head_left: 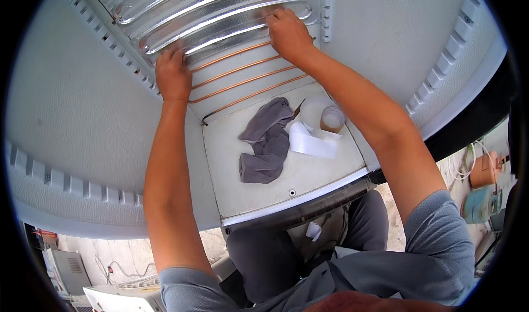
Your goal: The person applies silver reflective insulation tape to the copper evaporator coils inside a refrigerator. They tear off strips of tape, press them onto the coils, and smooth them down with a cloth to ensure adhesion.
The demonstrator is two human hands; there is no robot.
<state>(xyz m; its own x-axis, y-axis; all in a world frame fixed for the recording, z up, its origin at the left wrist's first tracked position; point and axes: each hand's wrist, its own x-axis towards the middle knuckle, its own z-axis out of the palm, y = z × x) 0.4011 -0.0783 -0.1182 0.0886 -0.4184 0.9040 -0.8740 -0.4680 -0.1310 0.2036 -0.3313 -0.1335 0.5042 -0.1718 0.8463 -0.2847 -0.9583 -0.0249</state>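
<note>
Silver foil tape [220, 35] covers the rows of copper tubing on the back wall of a white refrigerator cabinet. At its lower left end is my left hand [174, 76], fingers curled and closed on the foil's edge. My right hand [290, 34] is closed at the right end of the same strip, its fingertips slightly blurred against the foil. Below the strip, bare copper tubes [242, 68] run across the wall between my hands. The foil follows the raised shape of the tubes above.
On the cabinet floor [226, 196] lie a crumpled grey cloth [267, 141], a curled white strip [314, 141] and a tape roll [332, 119]. Ribbed shelf supports [449, 47] line the side walls. Outside stand an orange compressor [485, 170] and a teal compressor [479, 204].
</note>
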